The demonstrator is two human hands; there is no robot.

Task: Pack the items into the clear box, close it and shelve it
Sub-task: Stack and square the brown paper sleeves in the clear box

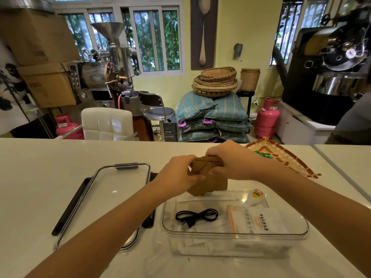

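Note:
A brown paper bag (210,182) is held upright just behind the far rim of the clear box (236,236). My left hand (178,173) and my right hand (226,159) both grip its folded top. Inside the box lie a coiled black cable (196,216), a white tissue packet (258,219) and a small white tube (255,195). The clear lid (120,183), with black latches, lies flat to the left of the box, partly under my left forearm.
A woven tray (289,159) with a green item sits at the back right of the white counter (40,173). Beyond the counter stand a white chair, a stool, stacked sacks, baskets and roasting machines. A person's sleeve shows at the far right.

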